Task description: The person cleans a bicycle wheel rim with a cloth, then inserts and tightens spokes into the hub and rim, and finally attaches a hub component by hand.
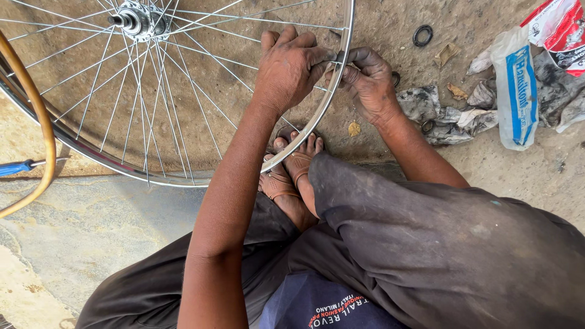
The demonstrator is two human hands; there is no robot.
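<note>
A bare bicycle wheel (170, 91) with a shiny metal rim (332, 91) and thin steel spokes (201, 55) stands on the gritty concrete ground (91, 225), its lower edge held between the person's feet in brown plastic sandals (286, 176). The left hand (291, 67) is curled over the rim from the inside, fingers closed on it. The right hand (368, 82), dark with grease, pinches at the same spot on the rim from outside; it may be holding a small part, but that is too small to tell. The hub (137, 18) sits at the top left. A tan rubber tube (42, 122) arcs at the left, beside a blue-handled tool (15, 167). Crumpled grimy rags (451, 113), a white plastic bag (515, 91) and a black rubber ring (422, 35) lie at the right.
</note>
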